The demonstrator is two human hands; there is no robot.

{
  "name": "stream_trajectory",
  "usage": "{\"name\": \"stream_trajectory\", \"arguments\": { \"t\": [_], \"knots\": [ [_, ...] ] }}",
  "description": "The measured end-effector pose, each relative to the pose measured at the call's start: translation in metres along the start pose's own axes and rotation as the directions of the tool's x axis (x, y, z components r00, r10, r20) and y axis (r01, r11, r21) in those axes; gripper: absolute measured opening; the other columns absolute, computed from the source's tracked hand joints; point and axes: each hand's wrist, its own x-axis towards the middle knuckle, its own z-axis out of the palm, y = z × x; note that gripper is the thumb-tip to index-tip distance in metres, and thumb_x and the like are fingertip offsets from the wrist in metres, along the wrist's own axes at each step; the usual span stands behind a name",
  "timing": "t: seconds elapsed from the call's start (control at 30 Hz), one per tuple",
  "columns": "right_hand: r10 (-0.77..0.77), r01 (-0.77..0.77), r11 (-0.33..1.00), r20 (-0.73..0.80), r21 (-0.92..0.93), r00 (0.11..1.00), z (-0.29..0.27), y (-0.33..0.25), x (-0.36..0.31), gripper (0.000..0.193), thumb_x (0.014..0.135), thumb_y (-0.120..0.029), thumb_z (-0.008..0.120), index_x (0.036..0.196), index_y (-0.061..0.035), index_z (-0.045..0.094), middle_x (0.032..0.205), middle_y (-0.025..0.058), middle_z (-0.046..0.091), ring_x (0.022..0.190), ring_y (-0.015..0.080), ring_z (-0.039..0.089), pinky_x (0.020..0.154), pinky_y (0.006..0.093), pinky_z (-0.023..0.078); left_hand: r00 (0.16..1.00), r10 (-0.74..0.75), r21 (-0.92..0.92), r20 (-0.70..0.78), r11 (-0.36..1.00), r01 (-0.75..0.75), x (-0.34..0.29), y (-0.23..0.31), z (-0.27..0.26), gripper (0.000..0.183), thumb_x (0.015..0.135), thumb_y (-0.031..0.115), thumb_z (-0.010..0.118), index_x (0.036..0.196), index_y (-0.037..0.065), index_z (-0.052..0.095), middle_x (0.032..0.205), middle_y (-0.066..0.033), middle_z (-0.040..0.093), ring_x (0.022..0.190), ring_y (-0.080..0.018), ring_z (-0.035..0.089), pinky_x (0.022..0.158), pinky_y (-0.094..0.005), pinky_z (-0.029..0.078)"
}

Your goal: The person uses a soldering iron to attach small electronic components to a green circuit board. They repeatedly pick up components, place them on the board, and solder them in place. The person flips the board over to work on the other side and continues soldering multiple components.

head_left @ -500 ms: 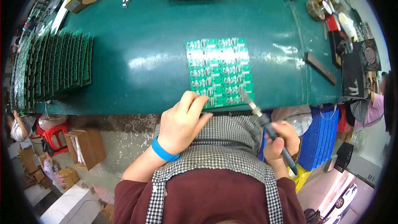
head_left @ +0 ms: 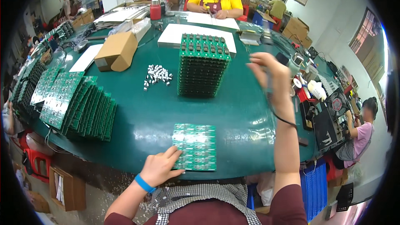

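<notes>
A green circuit board panel lies flat near the table's front edge. My left hand, with a blue band at the wrist, grips its near left corner, fingers on top and thumb at the front edge. Raised over the right side of the table, my right hand holds a soldering iron, blurred and partly hidden by the hand. Its dark cable hangs across my forearm. Beyond the panel stands a tall stack of circuit boards. Left of that stack lies a pile of small white-and-black cylindrical parts.
More circuit boards lean in rows at the left. A cardboard box and white sheets lie farther back. Tools and a black fan crowd the right side. Across the table, a person in yellow works.
My right hand has moved from the panel's near right corner, forward and up, carrying the soldering iron. My left hand stays at the panel. The view has tilted up, showing more of the room.
</notes>
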Motion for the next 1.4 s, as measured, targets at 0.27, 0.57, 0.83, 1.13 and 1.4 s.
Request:
{"name": "stream_trajectory", "arguments": {
  "t": [0.27,0.57,0.83,1.13,1.4],
  "knots": [
    [-0.272,0.413,0.855,0.406,-0.314,0.872,0.085,0.003,0.036,0.020,0.081,-0.024,0.071,0.091,-0.0118,0.058,0.067,0.0091,0.058,0.064,0.0284,0.064,0.056,0.0396,0.051,0.959,-0.265,0.159,-0.100,0.947,0.279,-0.051,-0.092,-0.048,0.055,0.070,0.030,0.079,0.118,0.009,0.062,0.123,-0.0067,0.059,0.086,-0.0273,0.068,0.072,-0.0389,0.054],
    [-0.345,0.557,0.656,0.454,-0.509,0.821,0.094,0.005,0.032,0.008,0.083,-0.010,0.059,0.090,-0.0119,0.057,0.067,0.0040,0.057,0.063,0.0200,0.065,0.052,0.0331,0.052,0.938,-0.347,-0.013,-0.007,0.938,0.347,-0.070,-0.119,-0.060,0.043,0.081,0.016,0.069,0.123,0.017,0.062,0.136,-0.0006,0.056,0.093,-0.0273,0.066,0.075,-0.0387,0.054],
    [-0.378,0.369,0.709,0.118,-0.601,0.918,0.018,0.040,0.046,0.028,0.082,-0.002,0.063,0.108,-0.0095,0.066,0.069,0.0100,0.059,0.059,0.0260,0.060,0.053,0.0378,0.047,0.917,-0.372,-0.002,-0.145,0.927,0.375,-0.074,-0.118,-0.044,0.052,0.081,0.014,0.069,0.130,0.017,0.055,0.137,-0.0007,0.055,0.097,-0.0279,0.066,0.077,-0.0394,0.054],
    [-0.034,0.090,0.983,0.325,-0.157,0.945,-0.141,-0.045,-0.125,0.024,0.080,0.001,0.064,0.102,-0.0066,0.065,0.105,0.0152,0.071,0.087,0.0291,0.071,0.072,0.0353,0.056,0.832,-0.341,0.015,-0.437,0.923,0.386,-0.055,-0.062,-0.031,0.046,0.080,0.003,0.070,0.124,0.011,0.060,0.123,-0.0115,0.063,0.085,-0.0330,0.067,0.068,-0.0375,0.056],
    [0.163,-0.196,0.943,0.142,0.268,0.976,-0.041,-0.093,-0.262,0.021,0.075,-0.002,0.069,0.094,-0.0031,0.061,0.096,0.0170,0.072,0.078,0.0286,0.072,0.064,0.0329,0.058,0.878,0.106,-0.334,-0.466,0.898,-0.286,0.004,0.042,0.031,0.036,0.073,-0.008,0.067,0.106,0.003,0.065,0.089,-0.0126,0.069,0.069,-0.0272,0.068,0.057,-0.0327,0.053]
  ]
}}
